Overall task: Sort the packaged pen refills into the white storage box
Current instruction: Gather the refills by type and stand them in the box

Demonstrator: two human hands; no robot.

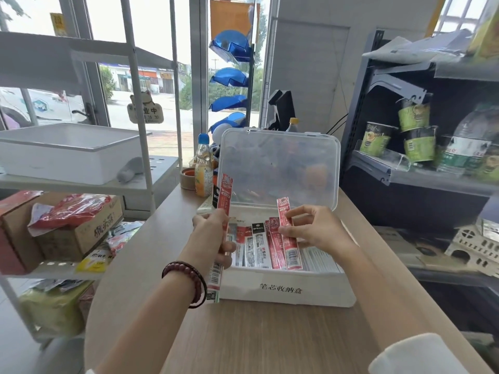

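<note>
The white storage box (pixel 286 290) stands on the wooden table with its clear lid (pixel 279 168) propped open behind it. Several red, black and white refill packs (pixel 259 247) stand in a row inside. My left hand (pixel 213 238) grips a small bunch of long refill packs (pixel 225 195), the front one red, held upright at the box's left edge. My right hand (pixel 316 228) pinches one red refill pack (pixel 287 233), its lower end down among the row in the box.
A drink bottle (pixel 204 168) and a tape roll (pixel 188 178) stand behind the box on the left. A white shelf unit with a tub (pixel 67 149) and cartons (pixel 64 228) is at left. A dark goods shelf (pixel 421 163) rises at right.
</note>
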